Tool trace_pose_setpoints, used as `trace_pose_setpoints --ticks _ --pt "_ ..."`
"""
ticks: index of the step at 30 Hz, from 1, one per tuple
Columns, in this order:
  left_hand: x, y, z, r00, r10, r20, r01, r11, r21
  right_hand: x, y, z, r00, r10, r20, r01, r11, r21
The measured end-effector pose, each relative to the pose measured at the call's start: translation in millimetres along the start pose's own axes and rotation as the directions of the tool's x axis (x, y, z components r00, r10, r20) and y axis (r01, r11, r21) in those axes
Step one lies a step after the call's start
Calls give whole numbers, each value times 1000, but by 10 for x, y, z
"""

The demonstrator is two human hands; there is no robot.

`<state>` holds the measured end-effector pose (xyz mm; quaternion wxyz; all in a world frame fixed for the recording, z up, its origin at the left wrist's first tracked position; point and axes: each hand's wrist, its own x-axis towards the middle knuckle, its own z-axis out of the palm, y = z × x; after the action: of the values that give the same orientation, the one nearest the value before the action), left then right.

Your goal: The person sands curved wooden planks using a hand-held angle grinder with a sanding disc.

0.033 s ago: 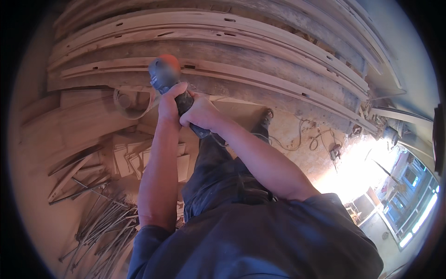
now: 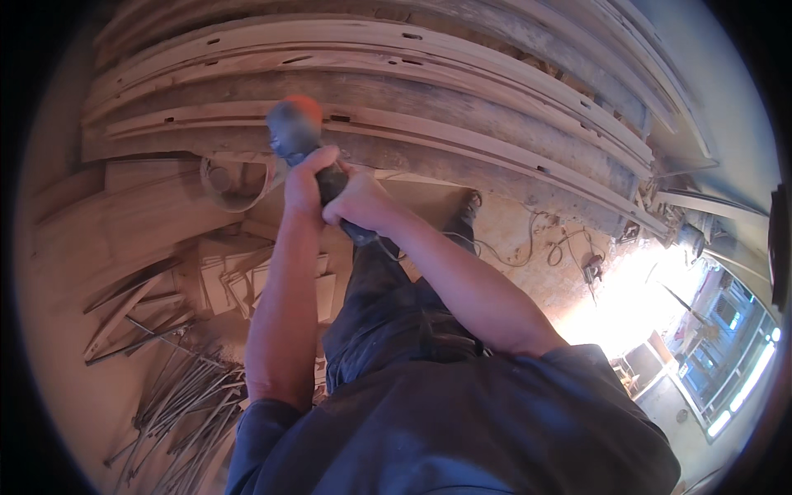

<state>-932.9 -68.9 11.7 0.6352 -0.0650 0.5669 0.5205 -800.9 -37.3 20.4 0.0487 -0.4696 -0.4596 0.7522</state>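
Both my hands are wrapped round a corded power tool that looks like an angle grinder (image 2: pixel 290 142), with a dark body and an orange disc-like part at its far end. My left hand (image 2: pixel 306 180) grips it near the head, thumb on top. Just behind, on the rear of the body, my right hand (image 2: pixel 360 200) is closed. The tool's head is blurred and overlaps the view of the nearest long wooden strip (image 2: pixel 429 136); whether it touches the wood I cannot tell. A cable (image 2: pixel 516 262) trails to the right.
Several slotted wooden strips (image 2: pixel 487 62) lie across thick beams ahead. Flat wood pieces (image 2: pixel 219 280) and a heap of thin rods (image 2: pixel 177 404) lie on the floor at left. Another corded tool (image 2: pixel 592 268) rests on the floor at right, near bright light.
The grinder and both hands have shifted very slightly to the right. Nothing else has visibly moved.
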Motion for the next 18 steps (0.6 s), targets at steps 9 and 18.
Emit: trace_pose_setpoints --ticks 9,18 --pt "-294 -995 889 982 -95 166 0 866 500 -1160 700 -558 932 267 -246 -147 898 415" --pt "-72 -479 153 996 -88 33 89 996 -26 -386 327 -181 984 119 -133 -139 979 -149"
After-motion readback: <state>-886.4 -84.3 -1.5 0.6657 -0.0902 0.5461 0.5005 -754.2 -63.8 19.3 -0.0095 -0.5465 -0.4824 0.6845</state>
